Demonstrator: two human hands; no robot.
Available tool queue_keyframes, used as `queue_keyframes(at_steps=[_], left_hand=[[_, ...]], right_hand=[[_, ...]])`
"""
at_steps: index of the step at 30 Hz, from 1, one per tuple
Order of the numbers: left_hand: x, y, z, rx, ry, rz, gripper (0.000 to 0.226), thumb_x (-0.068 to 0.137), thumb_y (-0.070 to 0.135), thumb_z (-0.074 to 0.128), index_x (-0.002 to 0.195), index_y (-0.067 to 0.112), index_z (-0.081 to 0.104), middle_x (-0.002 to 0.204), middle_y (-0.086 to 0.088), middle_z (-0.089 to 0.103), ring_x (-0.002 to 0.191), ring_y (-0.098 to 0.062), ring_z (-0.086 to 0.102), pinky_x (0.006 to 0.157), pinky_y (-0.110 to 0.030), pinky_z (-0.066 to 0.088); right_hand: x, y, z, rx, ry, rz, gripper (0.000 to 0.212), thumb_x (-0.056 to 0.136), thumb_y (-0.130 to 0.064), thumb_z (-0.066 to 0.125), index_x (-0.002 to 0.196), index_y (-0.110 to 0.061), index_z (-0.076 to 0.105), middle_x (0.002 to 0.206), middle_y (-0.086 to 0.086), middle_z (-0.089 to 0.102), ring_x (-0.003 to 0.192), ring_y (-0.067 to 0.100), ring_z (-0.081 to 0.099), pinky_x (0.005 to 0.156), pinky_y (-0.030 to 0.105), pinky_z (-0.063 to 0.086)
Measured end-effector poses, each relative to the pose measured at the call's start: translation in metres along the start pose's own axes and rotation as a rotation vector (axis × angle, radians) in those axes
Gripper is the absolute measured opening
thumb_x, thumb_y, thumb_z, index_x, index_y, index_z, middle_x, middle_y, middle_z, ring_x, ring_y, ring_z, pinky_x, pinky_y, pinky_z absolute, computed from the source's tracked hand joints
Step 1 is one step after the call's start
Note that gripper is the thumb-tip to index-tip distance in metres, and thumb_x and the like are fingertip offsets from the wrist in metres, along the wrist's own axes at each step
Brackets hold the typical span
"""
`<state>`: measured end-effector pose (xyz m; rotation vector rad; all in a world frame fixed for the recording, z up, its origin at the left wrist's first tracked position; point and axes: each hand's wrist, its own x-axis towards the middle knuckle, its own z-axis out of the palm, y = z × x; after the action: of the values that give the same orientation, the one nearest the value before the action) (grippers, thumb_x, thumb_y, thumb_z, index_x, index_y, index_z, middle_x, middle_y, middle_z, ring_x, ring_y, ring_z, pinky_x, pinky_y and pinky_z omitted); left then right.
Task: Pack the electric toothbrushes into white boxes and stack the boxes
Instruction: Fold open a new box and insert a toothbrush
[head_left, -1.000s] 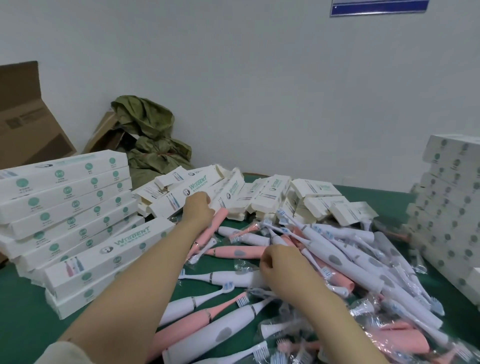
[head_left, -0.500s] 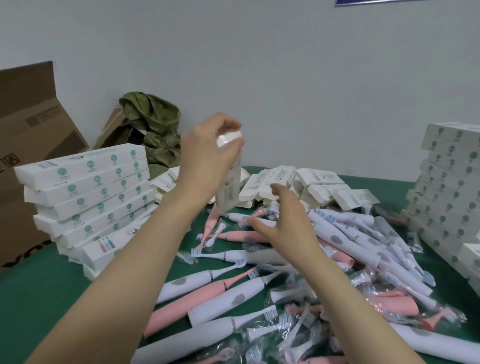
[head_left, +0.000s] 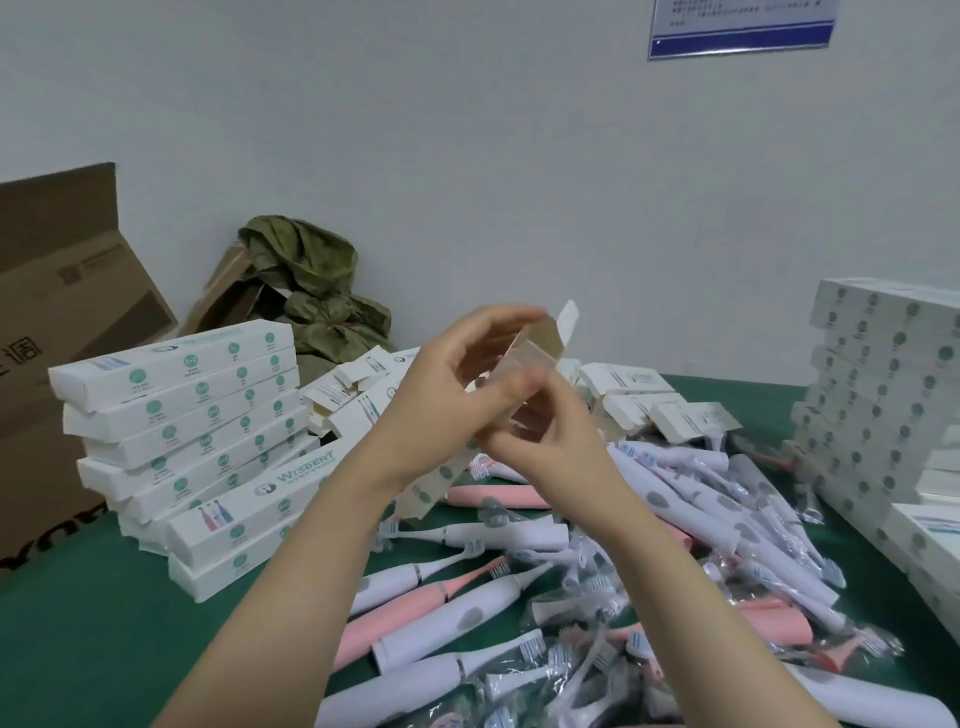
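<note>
My left hand (head_left: 441, 395) holds a long white box (head_left: 540, 343) tilted up above the table, its open end with raised flaps pointing up and to the right. My right hand (head_left: 540, 421) grips the same box just below that open end. The box's lower end (head_left: 434, 488) shows below my left wrist. White and pink electric toothbrushes (head_left: 467, 618) and bagged brush heads lie in a heap under my hands. A stack of closed white boxes (head_left: 182, 410) stands at the left.
Another tall stack of white boxes (head_left: 883, 405) stands at the right edge. Empty open boxes (head_left: 639, 400) lie at the back of the green table (head_left: 67, 649). A brown carton (head_left: 57, 322) and a green bag (head_left: 306, 291) sit against the wall.
My left hand lifted a white box from the back pile and turned its open end upward. My right hand left the toothbrush heap and took hold of the box.
</note>
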<state>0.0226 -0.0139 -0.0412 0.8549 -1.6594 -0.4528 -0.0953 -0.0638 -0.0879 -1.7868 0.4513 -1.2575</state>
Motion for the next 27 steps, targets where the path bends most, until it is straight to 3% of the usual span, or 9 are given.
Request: queue_keyframes(at_steps=[3, 5, 8, 11, 13, 17, 20, 23, 27], left_hand=[[-0.002, -0.011, 0.006, 0.006, 0.047, -0.03, 0.033, 0.079, 0.022, 0.068, 0.111, 0.027, 0.063, 0.112, 0.004, 0.066, 0.107, -0.019, 0.06, 0.096, -0.042, 0.048], [-0.003, -0.016, 0.015, -0.016, 0.116, -0.006, 0.04, 0.074, 0.015, 0.072, 0.112, 0.022, 0.061, 0.109, 0.008, 0.065, 0.106, -0.013, 0.06, 0.093, -0.031, 0.049], [-0.002, -0.021, 0.031, -0.098, 0.218, 0.012, 0.05, 0.069, 0.004, 0.073, 0.111, 0.024, 0.056, 0.108, 0.007, 0.062, 0.106, -0.008, 0.059, 0.091, -0.021, 0.046], [0.002, -0.02, 0.046, -0.036, 0.311, 0.048, 0.039, 0.07, 0.011, 0.072, 0.104, 0.027, 0.06, 0.107, -0.002, 0.061, 0.102, -0.012, 0.06, 0.09, -0.025, 0.047], [0.006, -0.017, 0.055, 0.076, 0.362, 0.077, 0.026, 0.069, 0.02, 0.07, 0.093, 0.027, 0.063, 0.1, 0.0, 0.061, 0.093, -0.01, 0.059, 0.082, -0.021, 0.047], [0.009, -0.014, 0.067, 0.134, 0.45, 0.062, 0.012, 0.071, 0.02, 0.063, 0.076, 0.029, 0.057, 0.096, 0.009, 0.056, 0.086, -0.001, 0.055, 0.076, -0.018, 0.043], [0.0, -0.023, 0.064, 0.068, 0.379, 0.059, 0.033, 0.071, 0.016, 0.068, 0.1, 0.025, 0.056, 0.108, 0.006, 0.056, 0.106, -0.006, 0.055, 0.089, -0.02, 0.043], [-0.011, -0.032, 0.057, 0.08, 0.327, -0.06, 0.069, 0.066, 0.027, 0.079, 0.123, 0.04, 0.044, 0.125, 0.017, 0.049, 0.121, 0.0, 0.044, 0.093, -0.015, 0.042], [-0.017, -0.035, 0.052, 0.088, 0.417, -0.035, 0.055, 0.07, 0.02, 0.083, 0.112, 0.042, 0.056, 0.112, 0.016, 0.062, 0.11, 0.0, 0.054, 0.087, -0.013, 0.043]], right_hand=[[-0.002, 0.001, -0.007, 0.056, -0.097, 0.081, 0.036, 0.075, 0.01, 0.06, 0.101, -0.014, 0.056, 0.081, -0.018, 0.068, 0.081, -0.004, 0.065, 0.067, 0.012, 0.049], [-0.002, -0.007, -0.016, 0.038, -0.143, 0.148, 0.035, 0.075, 0.01, 0.054, 0.099, -0.015, 0.055, 0.073, -0.015, 0.067, 0.074, -0.004, 0.062, 0.063, 0.012, 0.048], [0.007, -0.022, -0.034, 0.219, -0.036, 0.239, 0.048, 0.078, 0.012, 0.04, 0.12, -0.003, 0.056, 0.105, 0.015, 0.068, 0.098, 0.024, 0.065, 0.08, 0.03, 0.053], [0.012, -0.039, -0.048, 0.398, 0.089, 0.238, 0.031, 0.095, -0.011, 0.038, 0.117, -0.01, 0.06, 0.105, 0.006, 0.069, 0.093, 0.019, 0.064, 0.077, 0.026, 0.05], [0.01, -0.046, -0.048, 0.33, 0.09, 0.211, 0.033, 0.101, -0.028, 0.035, 0.119, -0.019, 0.061, 0.112, 0.001, 0.066, 0.1, 0.013, 0.064, 0.078, 0.023, 0.05], [0.006, -0.048, -0.029, -0.036, 0.128, 0.108, 0.033, 0.103, -0.024, 0.034, 0.13, -0.027, 0.053, 0.126, -0.009, 0.057, 0.117, 0.002, 0.054, 0.102, 0.028, 0.043], [0.007, -0.044, -0.025, -0.167, 0.234, 0.039, 0.036, 0.102, -0.018, 0.032, 0.13, -0.021, 0.054, 0.121, -0.004, 0.06, 0.109, 0.008, 0.056, 0.095, 0.03, 0.045], [0.008, -0.04, -0.027, -0.118, 0.294, 0.058, 0.033, 0.101, -0.018, 0.033, 0.121, -0.026, 0.057, 0.112, -0.006, 0.067, 0.104, 0.011, 0.062, 0.093, 0.039, 0.051], [0.007, -0.039, -0.023, -0.179, 0.225, -0.007, 0.029, 0.1, -0.021, 0.036, 0.108, -0.036, 0.06, 0.105, -0.009, 0.067, 0.099, 0.017, 0.064, 0.088, 0.049, 0.051]])
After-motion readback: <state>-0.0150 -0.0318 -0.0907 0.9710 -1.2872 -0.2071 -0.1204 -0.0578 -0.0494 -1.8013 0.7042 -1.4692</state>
